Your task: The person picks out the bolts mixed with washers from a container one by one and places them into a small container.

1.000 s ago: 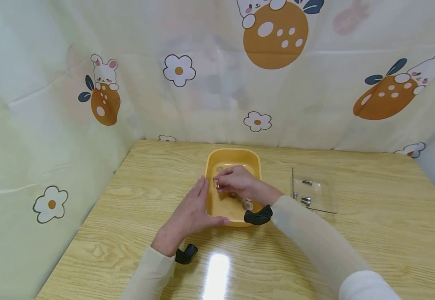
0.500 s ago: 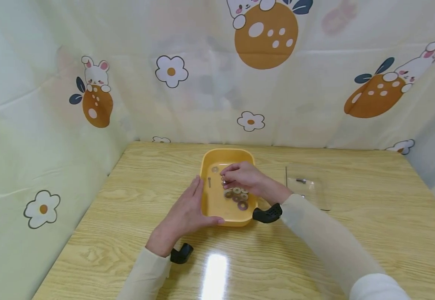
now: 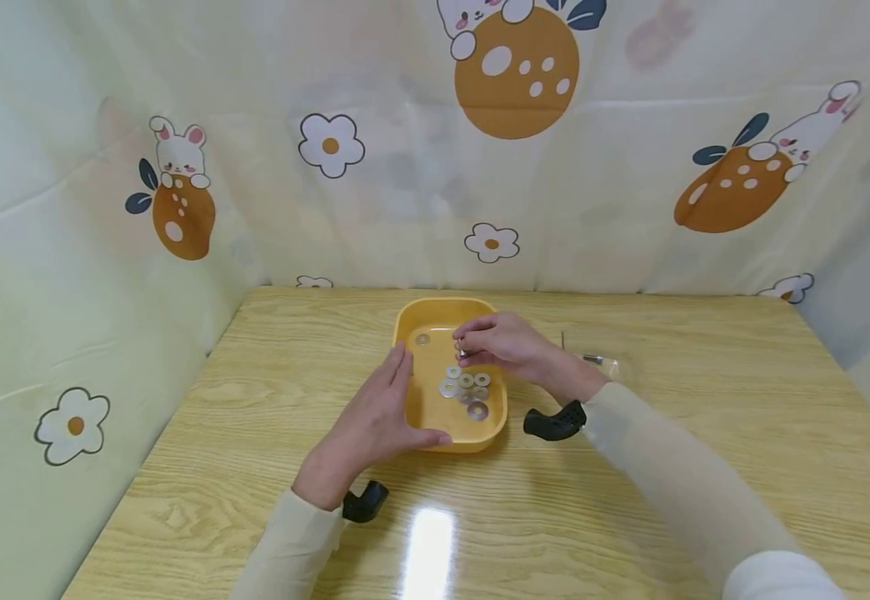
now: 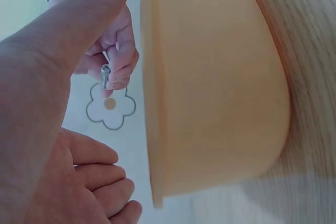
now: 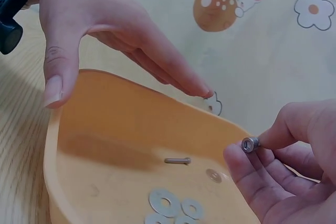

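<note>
Between thumb and fingertips, my right hand (image 3: 506,346) pinches a small socket-head screw (image 5: 250,144) just above the right side of a yellow plastic bin (image 3: 423,421). The left wrist view also shows the pinched screw (image 4: 105,74). My left hand (image 3: 367,425) lies along the bin's left side and near corner, fingers straight and thumb spread over the front rim. Inside the bin, several flat washers (image 3: 467,381) lie grouped, with one washer (image 3: 423,340) apart near the back. Another screw (image 5: 177,160) lies on the bin floor in the right wrist view.
Right of the bin, partly hidden by my right forearm, a screw (image 3: 592,358) and a thin metal rod (image 3: 562,339) lie at a clear, hard-to-see container. A printed curtain (image 3: 390,208) hangs behind the wooden table (image 3: 705,375). Black wrist mounts (image 3: 555,421) sit below both hands.
My right hand has lifted away from the bin floor and moved toward the right rim, holding the screw. More washers now show. My left hand stays at the bin; the head view has turned slightly.
</note>
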Motion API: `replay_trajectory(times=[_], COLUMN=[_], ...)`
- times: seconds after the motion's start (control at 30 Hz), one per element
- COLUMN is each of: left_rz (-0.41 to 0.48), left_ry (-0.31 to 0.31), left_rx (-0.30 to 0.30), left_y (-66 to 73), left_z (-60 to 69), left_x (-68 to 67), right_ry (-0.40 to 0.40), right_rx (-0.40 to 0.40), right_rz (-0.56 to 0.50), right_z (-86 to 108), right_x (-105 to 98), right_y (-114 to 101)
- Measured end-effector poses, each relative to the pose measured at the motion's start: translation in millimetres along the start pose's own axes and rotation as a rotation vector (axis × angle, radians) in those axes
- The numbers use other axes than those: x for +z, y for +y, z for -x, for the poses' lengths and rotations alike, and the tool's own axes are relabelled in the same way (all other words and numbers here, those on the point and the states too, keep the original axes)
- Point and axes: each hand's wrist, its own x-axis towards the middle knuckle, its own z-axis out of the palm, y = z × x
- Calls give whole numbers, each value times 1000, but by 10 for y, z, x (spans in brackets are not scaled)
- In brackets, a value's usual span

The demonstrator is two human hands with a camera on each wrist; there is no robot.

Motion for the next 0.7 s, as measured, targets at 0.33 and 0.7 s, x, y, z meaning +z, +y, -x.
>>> replay_trajectory(times=[0.33,0.7], left_rz=[-8,-14], left_ry=[-24,-69], left_rx=[58,96], left_y=[204,450], left_z=[-120,-242], left_x=[40,121], right_ry=[18,37], right_rx=[-36,-77], right_rz=[20,23], right_z=[165,318], right_x=[-213,-492], right_y=[-13,31])
